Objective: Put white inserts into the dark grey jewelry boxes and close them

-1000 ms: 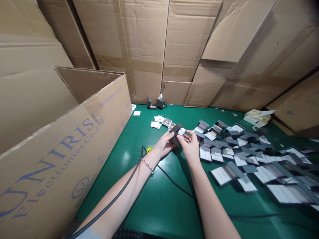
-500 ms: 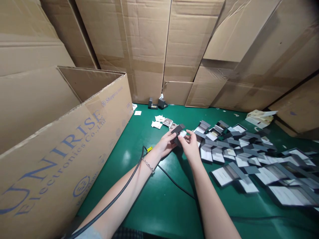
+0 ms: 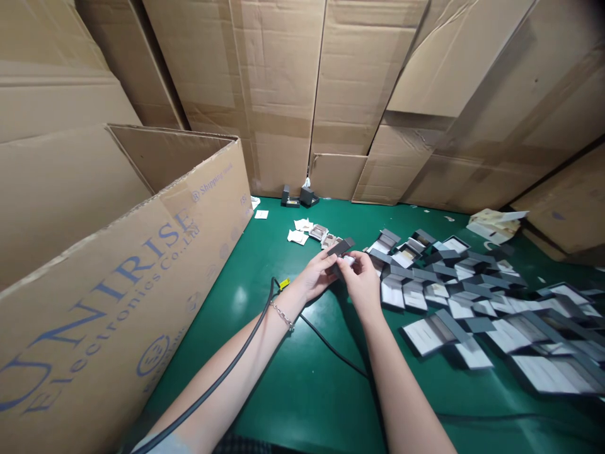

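Observation:
Both hands meet over the green mat, holding a small dark grey box between them. My left hand grips its near side, and my right hand pinches the white part at its middle, which my fingers mostly hide. Just right of my right hand lies a spread of open dark grey boxes with white inserts. Beyond my left hand are several small white cards and a few small insert pieces.
A large printed cardboard box stands along the left side, and cardboard sheets line the back. A black cable runs over the green mat and beside my left forearm. Small dark objects stand by the back wall.
The grey box has tilted, and less of its white part shows. My hands have drawn slightly closer around it.

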Tool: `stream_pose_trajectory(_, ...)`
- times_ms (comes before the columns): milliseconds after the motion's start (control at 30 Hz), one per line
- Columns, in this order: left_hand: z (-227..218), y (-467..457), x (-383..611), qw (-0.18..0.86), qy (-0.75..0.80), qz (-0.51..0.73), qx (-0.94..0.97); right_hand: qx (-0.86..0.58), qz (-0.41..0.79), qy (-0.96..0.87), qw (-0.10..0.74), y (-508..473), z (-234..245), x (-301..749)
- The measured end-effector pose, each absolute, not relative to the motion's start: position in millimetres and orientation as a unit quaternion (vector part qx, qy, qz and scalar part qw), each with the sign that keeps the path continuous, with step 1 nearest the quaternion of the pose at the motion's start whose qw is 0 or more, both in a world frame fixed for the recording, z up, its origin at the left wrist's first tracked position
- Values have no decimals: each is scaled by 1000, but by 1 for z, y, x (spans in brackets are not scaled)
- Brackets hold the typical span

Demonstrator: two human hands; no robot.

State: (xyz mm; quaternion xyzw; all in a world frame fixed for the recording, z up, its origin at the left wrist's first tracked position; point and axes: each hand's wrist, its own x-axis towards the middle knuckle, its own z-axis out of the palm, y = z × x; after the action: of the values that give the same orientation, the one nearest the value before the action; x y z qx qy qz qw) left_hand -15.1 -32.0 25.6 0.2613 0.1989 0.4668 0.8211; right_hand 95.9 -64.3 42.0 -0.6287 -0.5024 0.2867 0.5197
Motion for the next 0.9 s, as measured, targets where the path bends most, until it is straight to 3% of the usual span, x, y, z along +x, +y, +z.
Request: stream_pose_trajectory(900, 31, -38, -16, 822, 255, 461, 214, -647, 152, -620, 418, -64, 47, 98)
